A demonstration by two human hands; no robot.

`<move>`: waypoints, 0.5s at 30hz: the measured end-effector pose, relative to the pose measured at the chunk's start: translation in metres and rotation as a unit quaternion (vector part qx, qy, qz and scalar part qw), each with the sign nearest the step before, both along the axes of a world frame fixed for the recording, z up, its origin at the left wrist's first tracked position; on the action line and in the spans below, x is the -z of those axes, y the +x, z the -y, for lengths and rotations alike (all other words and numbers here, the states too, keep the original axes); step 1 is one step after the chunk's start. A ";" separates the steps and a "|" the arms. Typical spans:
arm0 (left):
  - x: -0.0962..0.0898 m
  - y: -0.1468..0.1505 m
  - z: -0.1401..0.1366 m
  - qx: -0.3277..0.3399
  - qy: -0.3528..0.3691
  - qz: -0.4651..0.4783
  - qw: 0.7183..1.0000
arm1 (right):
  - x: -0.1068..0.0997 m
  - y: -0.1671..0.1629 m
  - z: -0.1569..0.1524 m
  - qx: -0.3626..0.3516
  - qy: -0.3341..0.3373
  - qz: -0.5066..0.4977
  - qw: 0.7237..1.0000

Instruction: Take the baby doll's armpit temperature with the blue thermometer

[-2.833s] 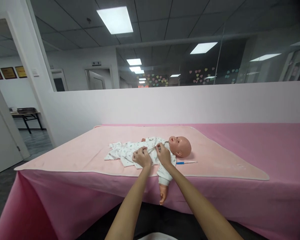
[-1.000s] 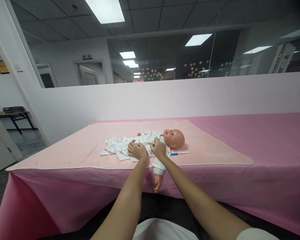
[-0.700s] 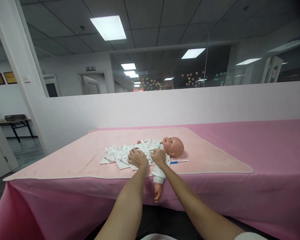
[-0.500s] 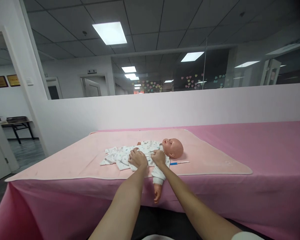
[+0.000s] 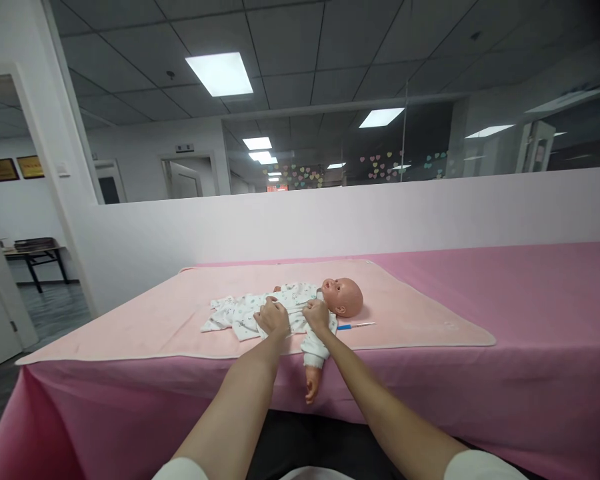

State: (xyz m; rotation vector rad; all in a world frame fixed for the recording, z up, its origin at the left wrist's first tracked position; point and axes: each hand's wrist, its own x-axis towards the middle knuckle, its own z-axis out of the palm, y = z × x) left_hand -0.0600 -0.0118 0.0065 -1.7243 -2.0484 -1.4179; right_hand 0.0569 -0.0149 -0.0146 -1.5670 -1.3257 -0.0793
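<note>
A baby doll (image 5: pixel 344 297) lies on its back, its head to the right and one arm hanging over the table's front edge. It is dressed in white patterned baby clothes (image 5: pixel 245 308). My left hand (image 5: pixel 273 316) is closed on the cloth at the doll's middle. Higher up, near the chest and neck, my right hand (image 5: pixel 316 313) is closed on the garment too. The cloth between the two hands looks drawn taut. Just right of the doll's shoulder lies a thermometer-like stick (image 5: pixel 356 326) with a blue end.
Under the doll a peach blanket (image 5: pixel 155 320) is spread over a pink tablecloth (image 5: pixel 540 300). A low white wall (image 5: pixel 380 217) with glass above runs behind the table. At the far left a side table (image 5: pixel 35 252) stands beyond a doorway.
My left hand has curled from lying flatter on the clothes to gripping the cloth, shifting slightly left. My right hand keeps its hold. The whole view has shifted a little.
</note>
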 end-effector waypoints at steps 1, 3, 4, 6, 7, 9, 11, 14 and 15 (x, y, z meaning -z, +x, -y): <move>-0.001 -0.002 0.000 0.001 -0.011 -0.008 1.000 | 0.000 0.000 0.000 -0.003 0.003 -0.003 1.000; -0.002 -0.005 0.001 0.006 -0.033 -0.024 0.999 | -0.001 -0.001 0.001 -0.008 0.009 -0.010 1.000; -0.003 -0.007 0.001 0.010 -0.042 -0.030 0.999 | -0.001 -0.001 0.001 -0.010 0.011 -0.013 1.000; -0.004 -0.010 0.002 0.014 -0.053 -0.038 0.998 | -0.001 -0.002 0.000 -0.013 0.014 -0.020 1.000; -0.004 -0.011 0.002 0.013 -0.057 -0.041 0.997 | -0.001 -0.002 0.000 -0.015 0.015 -0.024 0.999; -0.003 -0.014 0.002 0.013 -0.060 -0.045 0.997 | -0.002 -0.003 0.000 -0.018 0.017 -0.031 0.999; -0.003 -0.017 0.002 0.019 -0.063 -0.049 0.997 | -0.002 -0.004 0.000 -0.021 0.020 -0.036 0.999; -0.002 -0.019 0.000 0.034 -0.072 -0.051 0.996 | -0.003 -0.005 0.001 -0.024 0.025 -0.041 0.999; -0.002 -0.020 -0.001 0.036 -0.076 -0.051 0.995 | -0.003 -0.005 0.002 -0.025 0.027 -0.042 0.998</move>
